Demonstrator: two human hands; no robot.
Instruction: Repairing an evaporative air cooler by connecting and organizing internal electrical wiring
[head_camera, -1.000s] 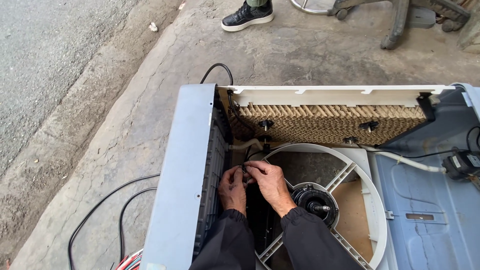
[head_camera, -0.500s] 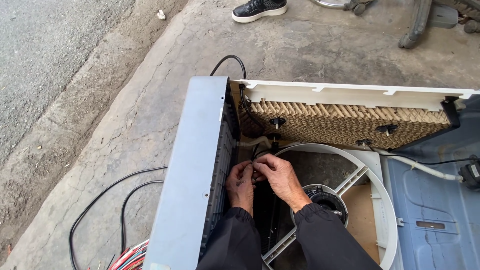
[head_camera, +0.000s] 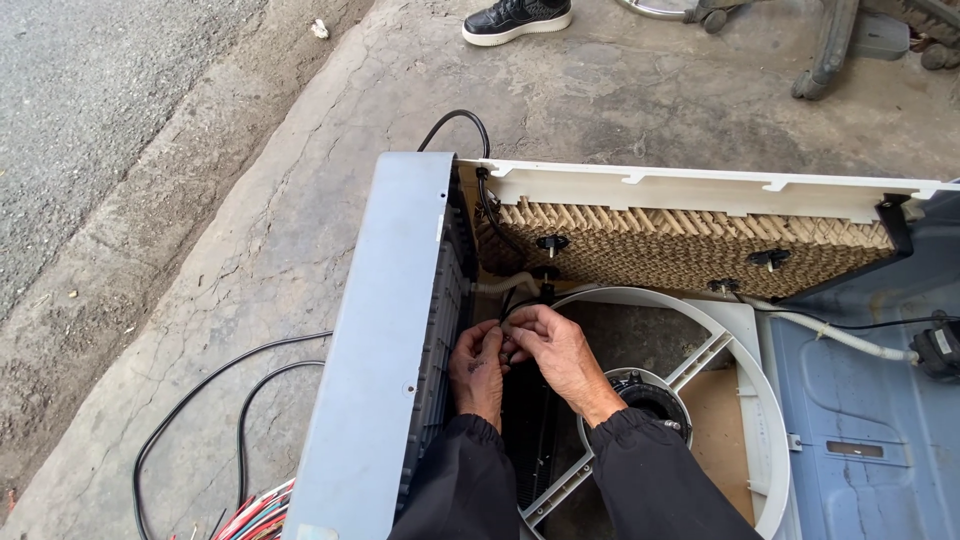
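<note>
On cracked roadside concrete, an opened air cooler lies with its honeycomb pad and fan ring exposed. Deep in the narrow gap beside the side panel, the thin black wire could slip free or snag. The left hand and right hand meet there, fingertips pinched on it.

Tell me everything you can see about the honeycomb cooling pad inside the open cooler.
The cooling pad is a long tan slab of ribbed, honeycomb-like material that looks like stiff paper. It stands on edge along the far wall of the opened cooler, just under the white plastic frame. Three black clips sit against its face. Its lower edge is hidden behind the white fan ring. A black cable runs down past its left end. Neither hand touches it.
</note>
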